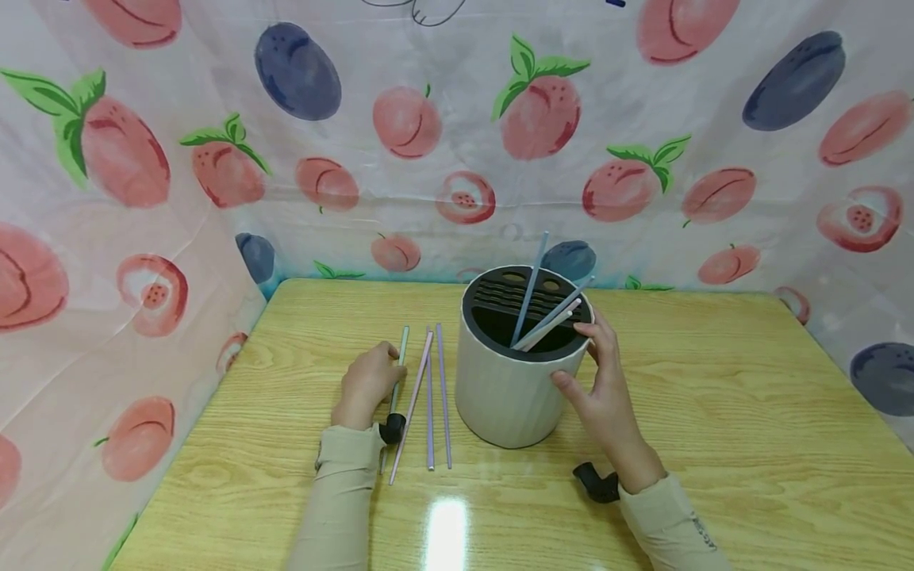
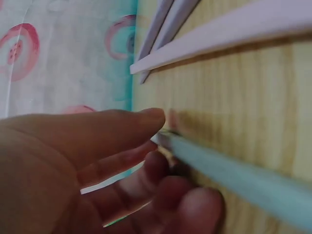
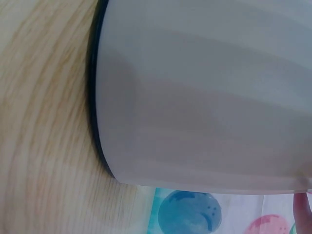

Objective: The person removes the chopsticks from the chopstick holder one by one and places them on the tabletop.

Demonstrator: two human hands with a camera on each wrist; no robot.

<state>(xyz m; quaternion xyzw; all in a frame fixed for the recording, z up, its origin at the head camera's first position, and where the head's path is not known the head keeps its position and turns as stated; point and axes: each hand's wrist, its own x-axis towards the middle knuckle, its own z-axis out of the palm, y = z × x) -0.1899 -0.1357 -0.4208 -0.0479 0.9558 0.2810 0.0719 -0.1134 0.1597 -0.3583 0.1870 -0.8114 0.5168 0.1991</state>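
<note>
My left hand (image 1: 367, 385) is at a pale green chopstick (image 1: 403, 349) on the table, its thumb and fingertips pinching it. In the left wrist view the thumb and curled fingers close around the end of the green chopstick (image 2: 234, 178). Just right of it lie a pink chopstick (image 1: 412, 404) and two purple chopsticks (image 1: 443, 396), the pink one crossing over a purple one. My right hand (image 1: 607, 388) grips the right side of a white round utensil holder (image 1: 500, 400), fingertips over its rim and thumb on its front wall.
Several blue and whitish chopsticks (image 1: 530, 293) lean in the front opening of the holder's black slotted top (image 1: 485, 289). The wooden table (image 1: 714, 412) reaches a fruit-print cloth (image 1: 457, 143) behind and at both sides.
</note>
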